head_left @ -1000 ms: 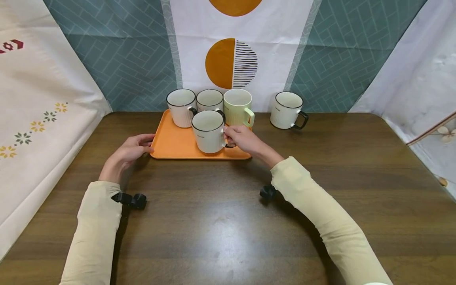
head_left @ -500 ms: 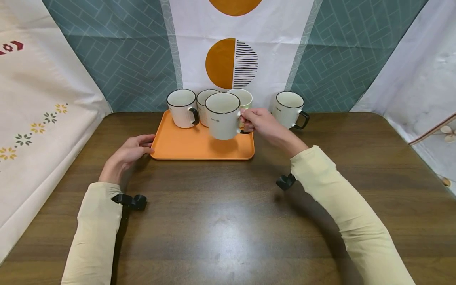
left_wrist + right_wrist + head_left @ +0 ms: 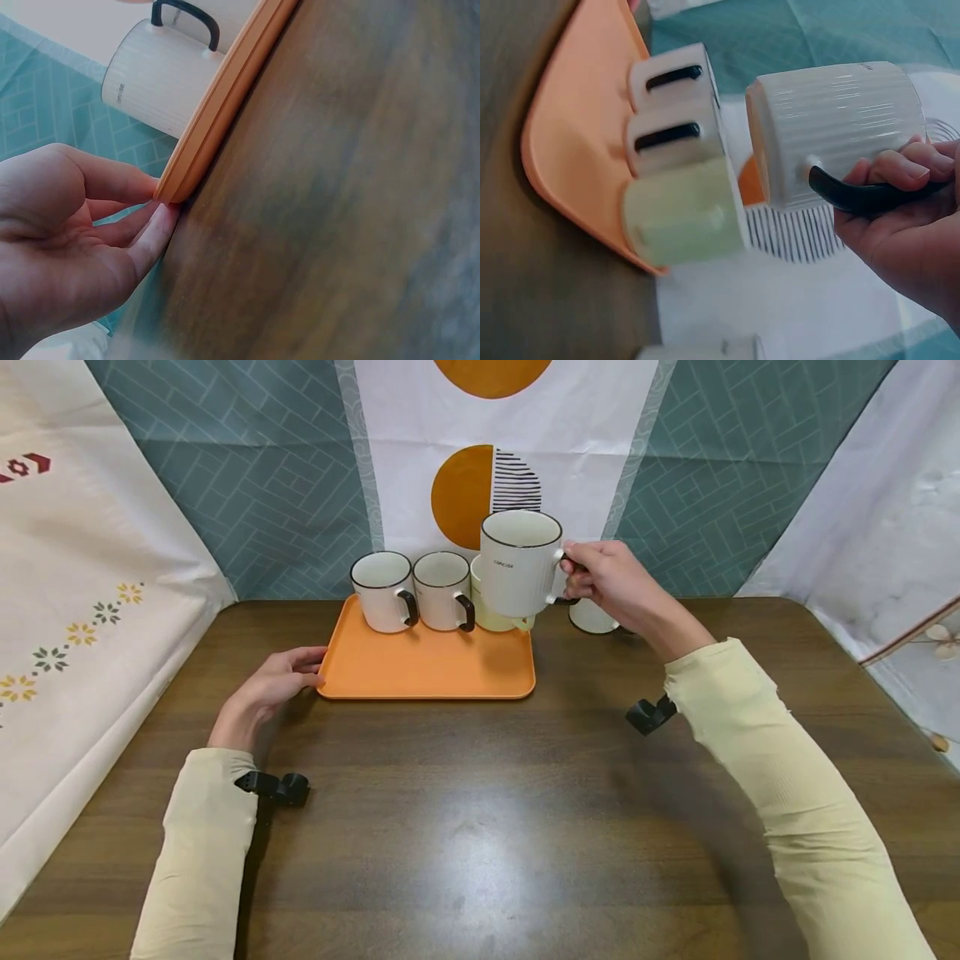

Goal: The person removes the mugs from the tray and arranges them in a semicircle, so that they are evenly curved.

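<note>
My right hand point(image 3: 618, 587) grips the black handle point(image 3: 877, 196) of a white ribbed mug point(image 3: 517, 575) with a dark rim. The mug is upright, raised above the back right part of the orange tray point(image 3: 420, 675). Along the tray's back stand two white mugs with black handles, one at the left point(image 3: 375, 607) and one in the middle point(image 3: 437, 607). Beside them is a pale green mug point(image 3: 682, 214), partly hidden in the head view by the raised mug. My left hand point(image 3: 273, 683) pinches the tray's front left corner between thumb and fingers.
Another white mug point(image 3: 592, 617) stands on the wooden table point(image 3: 450, 810) right of the tray, mostly hidden behind the right hand and raised mug. A patterned cloth point(image 3: 405, 460) hangs along the back edge, with pale cloths at both sides.
My right hand has lifted the white mug off the tray and carried it up and to the right, past the middle mug and in front of the green one. The left hand stays at the tray corner.
</note>
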Action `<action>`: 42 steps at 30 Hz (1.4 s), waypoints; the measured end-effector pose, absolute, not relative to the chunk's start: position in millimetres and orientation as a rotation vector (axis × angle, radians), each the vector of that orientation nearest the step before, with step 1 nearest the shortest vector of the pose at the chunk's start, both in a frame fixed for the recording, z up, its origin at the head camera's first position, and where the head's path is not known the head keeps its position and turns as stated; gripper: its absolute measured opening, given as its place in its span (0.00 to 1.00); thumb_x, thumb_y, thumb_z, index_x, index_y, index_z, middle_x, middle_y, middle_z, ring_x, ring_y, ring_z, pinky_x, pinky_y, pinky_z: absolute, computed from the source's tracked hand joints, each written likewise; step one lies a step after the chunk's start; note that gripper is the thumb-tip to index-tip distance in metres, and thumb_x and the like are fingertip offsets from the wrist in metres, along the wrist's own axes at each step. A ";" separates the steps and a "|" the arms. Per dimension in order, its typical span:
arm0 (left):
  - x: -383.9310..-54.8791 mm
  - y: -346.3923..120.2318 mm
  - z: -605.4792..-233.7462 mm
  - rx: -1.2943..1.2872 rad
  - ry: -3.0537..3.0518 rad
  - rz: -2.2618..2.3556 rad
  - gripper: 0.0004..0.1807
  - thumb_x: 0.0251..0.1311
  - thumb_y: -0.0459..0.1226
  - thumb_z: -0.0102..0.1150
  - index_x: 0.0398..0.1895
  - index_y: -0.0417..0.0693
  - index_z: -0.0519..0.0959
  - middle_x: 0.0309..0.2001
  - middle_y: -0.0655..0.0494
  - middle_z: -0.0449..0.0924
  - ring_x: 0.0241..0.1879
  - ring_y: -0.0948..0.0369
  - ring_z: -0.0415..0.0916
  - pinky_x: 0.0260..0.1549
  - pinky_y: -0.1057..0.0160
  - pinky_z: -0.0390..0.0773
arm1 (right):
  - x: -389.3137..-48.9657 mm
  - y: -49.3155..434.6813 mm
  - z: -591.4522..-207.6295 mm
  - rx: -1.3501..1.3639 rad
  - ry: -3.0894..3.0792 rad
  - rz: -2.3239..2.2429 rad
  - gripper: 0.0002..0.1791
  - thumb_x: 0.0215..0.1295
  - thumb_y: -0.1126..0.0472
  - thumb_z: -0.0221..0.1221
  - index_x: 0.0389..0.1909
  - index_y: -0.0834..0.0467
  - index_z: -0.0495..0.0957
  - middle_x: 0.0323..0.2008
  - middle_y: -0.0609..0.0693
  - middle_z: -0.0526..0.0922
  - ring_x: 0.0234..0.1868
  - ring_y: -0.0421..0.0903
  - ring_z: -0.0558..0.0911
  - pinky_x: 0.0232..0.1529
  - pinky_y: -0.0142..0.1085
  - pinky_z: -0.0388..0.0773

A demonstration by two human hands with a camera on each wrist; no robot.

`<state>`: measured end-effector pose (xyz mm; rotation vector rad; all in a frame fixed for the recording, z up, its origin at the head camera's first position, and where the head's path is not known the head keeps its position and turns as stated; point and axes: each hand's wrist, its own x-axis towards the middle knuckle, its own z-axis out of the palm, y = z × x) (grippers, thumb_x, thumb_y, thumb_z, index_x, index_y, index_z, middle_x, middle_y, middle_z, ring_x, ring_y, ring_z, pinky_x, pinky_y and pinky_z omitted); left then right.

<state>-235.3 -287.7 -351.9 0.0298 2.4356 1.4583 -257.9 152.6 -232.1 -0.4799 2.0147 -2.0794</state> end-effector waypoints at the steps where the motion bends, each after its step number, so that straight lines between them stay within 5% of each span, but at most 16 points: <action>1: -235.1 -288.1 -352.1 0.030 2.437 1.457 0.34 0.65 0.24 0.49 0.73 0.31 0.52 0.69 0.34 0.55 0.65 0.44 0.57 0.64 0.52 0.61 | -258.1 156.3 -229.2 -0.464 2.013 -2.101 0.19 0.76 0.62 0.43 0.23 0.66 0.68 0.20 0.49 0.58 0.20 0.42 0.52 0.33 0.33 0.63; 17: -233.6 -289.8 -350.4 0.046 2.452 1.454 0.33 0.65 0.24 0.48 0.73 0.30 0.51 0.70 0.33 0.54 0.66 0.43 0.56 0.65 0.47 0.57 | -266.2 229.7 -215.4 -0.377 1.898 -2.415 0.17 0.74 0.61 0.49 0.26 0.67 0.70 0.26 0.52 0.65 0.22 0.42 0.61 0.32 0.33 0.67; 42: -235.9 -289.2 -353.4 0.012 2.415 1.487 0.34 0.66 0.24 0.48 0.74 0.33 0.51 0.70 0.34 0.54 0.65 0.43 0.55 0.66 0.47 0.56 | -257.1 310.2 -251.5 -0.292 1.813 -2.601 0.16 0.74 0.64 0.46 0.27 0.69 0.70 0.25 0.54 0.68 0.23 0.42 0.63 0.27 0.31 0.63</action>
